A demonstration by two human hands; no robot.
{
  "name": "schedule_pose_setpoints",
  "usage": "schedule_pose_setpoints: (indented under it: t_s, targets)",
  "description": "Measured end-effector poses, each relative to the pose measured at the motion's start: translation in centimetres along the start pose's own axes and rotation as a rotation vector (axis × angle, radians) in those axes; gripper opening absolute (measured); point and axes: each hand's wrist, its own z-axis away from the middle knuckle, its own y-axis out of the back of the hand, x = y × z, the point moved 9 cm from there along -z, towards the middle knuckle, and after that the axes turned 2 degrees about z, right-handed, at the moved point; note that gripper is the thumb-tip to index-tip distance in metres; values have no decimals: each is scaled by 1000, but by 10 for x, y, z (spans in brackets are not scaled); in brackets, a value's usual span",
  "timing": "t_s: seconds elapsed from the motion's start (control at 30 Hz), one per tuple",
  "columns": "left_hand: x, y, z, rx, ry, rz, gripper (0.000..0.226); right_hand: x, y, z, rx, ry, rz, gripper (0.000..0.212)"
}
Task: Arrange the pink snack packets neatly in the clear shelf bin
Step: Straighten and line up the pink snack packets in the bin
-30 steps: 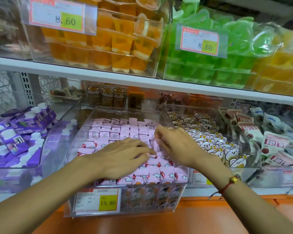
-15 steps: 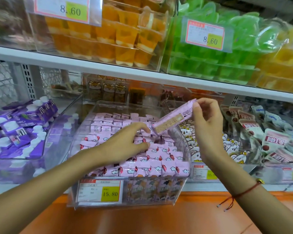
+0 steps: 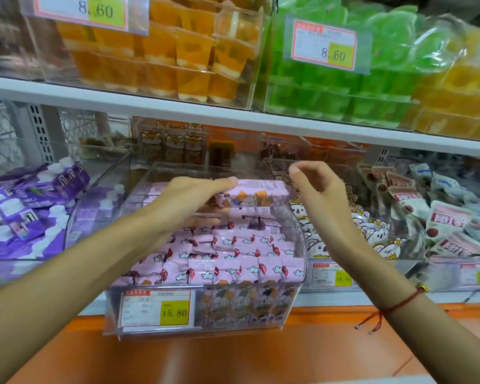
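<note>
While gripping one pink snack packet (image 3: pixel 254 195) between thumb and curled fingers, left hand (image 3: pixel 189 202) held over the middle of the clear shelf bin (image 3: pixel 297 295), packet lying flat above the rows of pink snack packets (image 3: pixel 233 253) stacked inside. Right hand (image 3: pixel 320 189) raised just beside the packet's right end, over the bin's right wall, grip loose, fingers relaxed and lightly curled, holding nothing; whether touching the packet, cannot tell. Red string bracelet (image 3: pixel 399 303) round the right wrist. Price tag (image 3: pixel 157 307) reading 15.80 on the bin's front. Purple packets (image 3: pixel 25 206) in the neighbouring bin to the left, white cartoon-print packets (image 3: pixel 372 234) to the right. Orange jelly cups (image 3: pixel 161 51) and green jelly cups (image 3: pixel 330 87) on the shelf above.
</note>
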Motion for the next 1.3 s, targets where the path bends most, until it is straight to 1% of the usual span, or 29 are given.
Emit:
schedule_pose_setpoints:
  t_s: [0.1,0.17,0.23,0.27,0.3,0.37,0.43,0.47,0.5,0.57,0.63,0.7,0.8,0.9,1.0,1.03,1.13,1.17,1.23,1.3]
  targets:
    - [-2,-2,0,7,-15,-49,44,-17,-14,7,-128,142,44,13]
    - [-2,-2,-1,3,-39,-78,46,-27,-33,17,-293,262,216,29]
    - [3,-6,0,-23,-114,-108,51,-29,-51,26,-426,373,435,49]
    - [7,-8,1,-38,-163,-114,51,-29,-55,27,-433,416,524,53]
    - [11,-9,2,-52,-207,-115,50,-30,-53,25,-391,444,591,52]
    - [13,-9,3,-54,-263,-147,46,-32,-38,15,-244,440,627,43]
    - [13,-9,3,-51,-357,-362,32,-28,-20,5,-129,340,496,37]
    - [9,-12,3,-89,-395,-497,23,-24,-11,2,-87,277,388,34]
    - [3,-17,3,-150,-410,-612,18,-19,-5,-1,-54,215,284,31]
    - [-16,-24,1,-271,-394,-808,22,-6,-2,-4,-45,82,121,33]
    - [-29,-25,0,-343,-401,-1050,33,5,-9,-4,-103,-41,-41,39]
    - [-36,-26,0,-393,-389,-1206,42,12,-19,-2,-171,-114,-124,48]
    - [-38,-26,-1,-412,-362,-1240,44,13,-26,-1,-240,-75,-20,48]
    - [-34,-24,-1,-404,-360,-1224,39,12,-26,-3,-277,21,205,40]
    - [-30,-23,-3,-371,-361,-1208,35,12,-25,-3,-262,109,439,35]
    - [-29,-23,-3,-362,-359,-1210,36,10,-27,-2,-258,140,461,38]
    - [-29,-24,-2,-352,-349,-1202,36,6,-30,0,-245,202,378,64]
    - [-29,-24,-3,-351,-347,-1197,34,4,-31,1,-247,224,369,66]
    - [-28,-24,-4,-354,-340,-1172,29,2,-36,2,-252,282,450,54]
    - [-27,-25,-5,-367,-327,-1134,25,0,-39,3,-239,344,607,45]
